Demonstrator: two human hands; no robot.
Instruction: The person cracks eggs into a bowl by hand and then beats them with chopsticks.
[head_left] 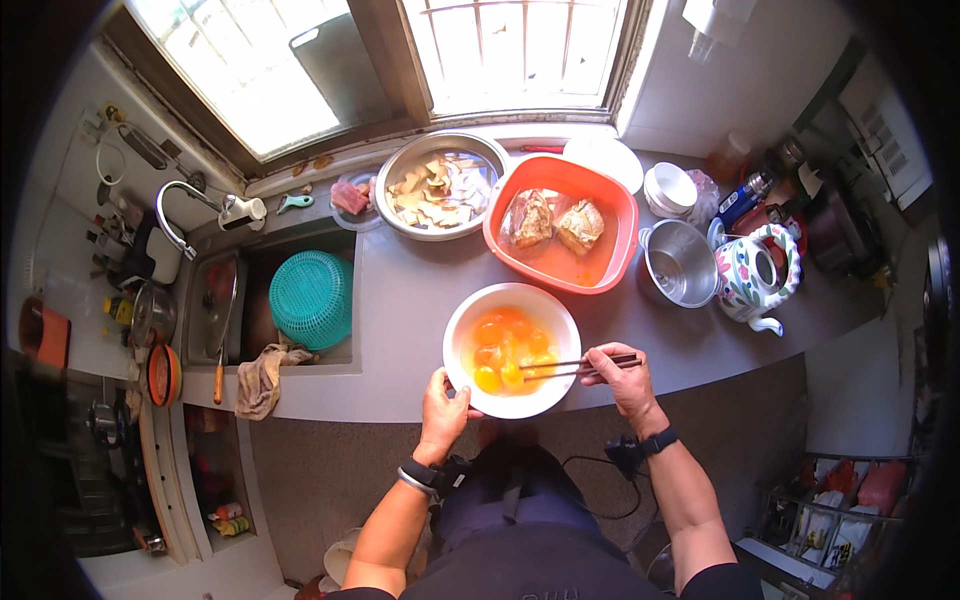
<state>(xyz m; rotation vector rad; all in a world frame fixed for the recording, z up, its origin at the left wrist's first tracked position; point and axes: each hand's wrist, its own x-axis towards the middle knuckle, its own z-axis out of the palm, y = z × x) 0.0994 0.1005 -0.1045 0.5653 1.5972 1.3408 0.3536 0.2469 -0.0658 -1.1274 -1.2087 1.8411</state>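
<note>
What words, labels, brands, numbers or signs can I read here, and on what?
Nothing reads clearly enough to quote.
Blue canister: pale marks, too small and blurred.
Dark shirt: faint letters, dim and cut off by the picture's lower edge.
White bowl: no lettering shows.

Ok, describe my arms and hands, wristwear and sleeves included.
The fingers are ungloved. The left wrist wears a black band with a dark boxy unit, plus a silvery bangle. The right wrist wears a black strap and a dark boxy device, a black cable near it. The sleeves are short and black.
</note>
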